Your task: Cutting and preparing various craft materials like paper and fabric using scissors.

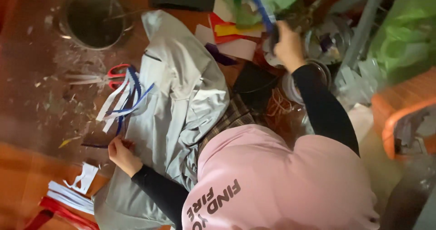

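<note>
Fanning out from the middle left of the frame, a bundle of long, thin white and blue paper strips (122, 100) is seen curving over the edge of a pale grey garment (177, 116) spread on the reddish-brown floor (32, 89). The strips are narrow, flat and slightly bowed, and their lower ends are gathered toward the left hand (120, 155), which is closed in a pinch at the lower left; exactly which strip is gripped cannot be told. A pair of red-handled scissors (117, 73) is partly covered by the upper ends of the strips. The right hand (288, 46) is raised at the upper centre right, curled around a dark object (275, 35) that is too blurred to identify. Both arms are covered by black sleeves, and a pink printed top fills the lower centre. A round metal pot (93, 19) is placed at the upper left, and green plastic bags (404, 34) are piled at the upper right.
</note>
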